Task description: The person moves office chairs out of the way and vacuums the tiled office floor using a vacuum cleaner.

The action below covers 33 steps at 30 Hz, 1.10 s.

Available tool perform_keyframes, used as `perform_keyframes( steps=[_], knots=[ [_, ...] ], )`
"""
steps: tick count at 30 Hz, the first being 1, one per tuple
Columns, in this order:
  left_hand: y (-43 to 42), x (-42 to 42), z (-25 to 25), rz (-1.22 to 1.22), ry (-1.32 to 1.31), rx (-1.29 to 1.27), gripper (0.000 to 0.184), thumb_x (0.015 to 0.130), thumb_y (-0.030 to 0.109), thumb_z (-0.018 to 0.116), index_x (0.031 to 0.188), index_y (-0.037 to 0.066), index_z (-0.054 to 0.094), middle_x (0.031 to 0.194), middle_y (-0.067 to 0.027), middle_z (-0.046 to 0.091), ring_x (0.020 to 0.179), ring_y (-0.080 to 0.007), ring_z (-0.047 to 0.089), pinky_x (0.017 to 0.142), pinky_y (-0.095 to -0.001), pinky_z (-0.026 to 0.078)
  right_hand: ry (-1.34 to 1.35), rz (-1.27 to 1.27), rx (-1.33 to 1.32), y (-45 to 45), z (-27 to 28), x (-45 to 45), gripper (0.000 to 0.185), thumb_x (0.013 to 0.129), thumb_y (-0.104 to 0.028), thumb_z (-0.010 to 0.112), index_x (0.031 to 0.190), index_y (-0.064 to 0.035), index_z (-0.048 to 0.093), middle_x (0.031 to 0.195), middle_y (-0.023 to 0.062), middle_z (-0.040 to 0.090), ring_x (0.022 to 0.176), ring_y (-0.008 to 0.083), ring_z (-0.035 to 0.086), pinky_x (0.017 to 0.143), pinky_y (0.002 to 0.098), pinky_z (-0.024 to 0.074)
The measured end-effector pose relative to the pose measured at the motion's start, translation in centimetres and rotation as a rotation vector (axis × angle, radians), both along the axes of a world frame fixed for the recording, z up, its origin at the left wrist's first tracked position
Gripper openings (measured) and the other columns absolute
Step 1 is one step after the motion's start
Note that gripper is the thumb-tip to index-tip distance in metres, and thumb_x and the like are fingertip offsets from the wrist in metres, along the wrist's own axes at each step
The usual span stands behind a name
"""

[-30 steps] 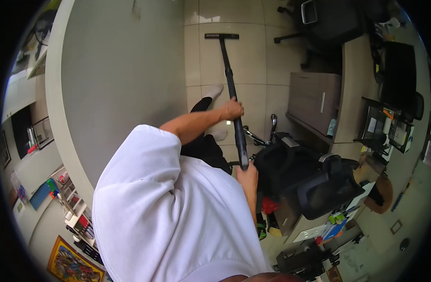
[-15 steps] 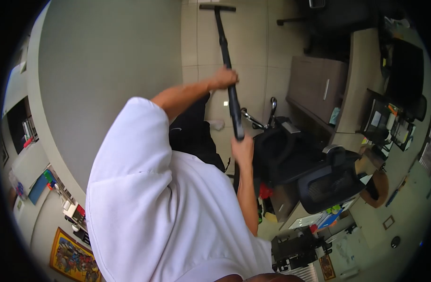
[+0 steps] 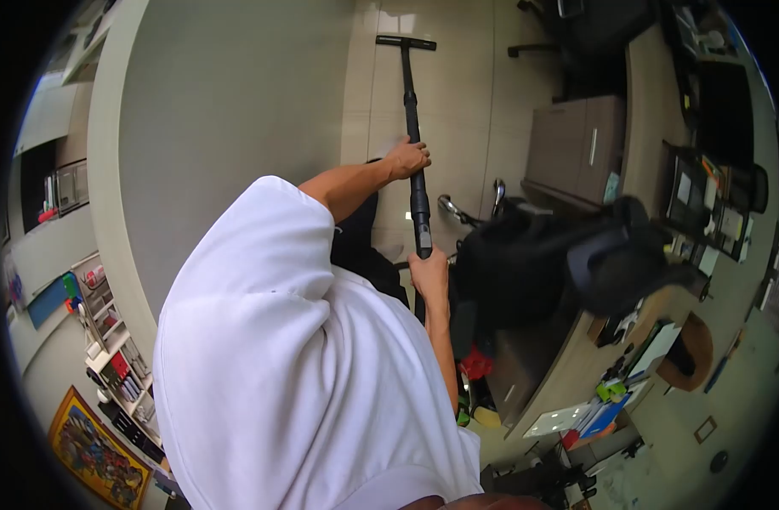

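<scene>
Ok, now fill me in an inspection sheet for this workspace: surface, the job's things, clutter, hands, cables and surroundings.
Surface: glossy beige tiled floor, with light reflections toward the far end.
Job's things: black vacuum wand, with a wide floor nozzle at its far end.
Clutter: red item, too indistinct to identify, and a blue folder, both to the right.
Hands: left hand wrapped around the wand partway along; right hand gripping it closer to the body.
Cables: nothing seen.
Surroundings: plain grey partition on the left; black office chair, blurred, and wood-look drawer cabinet on the right.
</scene>
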<state>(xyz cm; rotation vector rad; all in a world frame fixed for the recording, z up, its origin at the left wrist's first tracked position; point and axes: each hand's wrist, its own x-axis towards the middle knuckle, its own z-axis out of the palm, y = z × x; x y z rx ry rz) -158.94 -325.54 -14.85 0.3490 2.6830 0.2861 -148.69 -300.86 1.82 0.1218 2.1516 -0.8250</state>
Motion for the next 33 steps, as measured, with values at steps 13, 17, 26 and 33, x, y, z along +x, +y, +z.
perform_keyframes(
  steps=[13, 17, 26, 33],
  knots=[
    [25.1, 20.7, 10.2, -0.468, -0.343, 0.279, 0.04, 0.078, 0.039, 0.085, 0.111, 0.021, 0.072, 0.109, 0.0002, 0.071, 0.118, -0.0238, 0.065, 0.096, -0.0541, 0.049, -0.332, -0.142, 0.24, 21.9, 20.9, 16.4, 0.025, 0.08, -0.01, 0.068, 0.102, 0.0022, 0.07, 0.064, 0.0094, 0.063, 0.048, 0.0189, 0.061, 0.048, 0.0366, 0.0477],
    [20.0, 17.3, 4.4, -0.339, -0.242, 0.178, 0.021, 0.083, 0.028, 0.078, 0.102, 0.023, 0.075, 0.102, 0.0004, 0.074, 0.109, -0.0255, 0.071, 0.084, -0.0517, 0.055, -0.082, -0.04, 0.168, 19.0, 14.0, 15.0, 0.026, 0.082, -0.019, 0.071, 0.095, 0.0042, 0.067, 0.07, 0.0214, 0.066, 0.063, 0.0373, 0.067, 0.064, 0.0454, 0.0532],
    [2.9, 6.2, 0.5, 0.08, -0.057, 0.028, 0.022, 0.091, 0.013, 0.067, 0.112, 0.019, 0.073, 0.118, -0.0049, 0.068, 0.13, -0.0236, 0.059, 0.103, -0.0534, 0.048, 0.029, 0.164, 0.238, 3.0, 4.0, 2.5, 0.036, 0.083, -0.026, 0.072, 0.109, -0.0014, 0.069, 0.097, 0.0295, 0.073, 0.097, 0.0504, 0.069, 0.084, 0.0564, 0.0539],
    [15.8, 17.2, 0.8, 0.046, -0.052, 0.166, 0.029, 0.086, 0.01, 0.069, 0.114, 0.018, 0.073, 0.121, -0.0065, 0.066, 0.134, -0.0277, 0.055, 0.11, -0.0592, 0.043, -0.04, 0.132, 0.189, 14.9, 6.7, 13.6, 0.03, 0.085, -0.023, 0.069, 0.103, 0.0006, 0.065, 0.09, 0.0281, 0.071, 0.091, 0.0481, 0.07, 0.08, 0.0528, 0.0538]
  ],
)
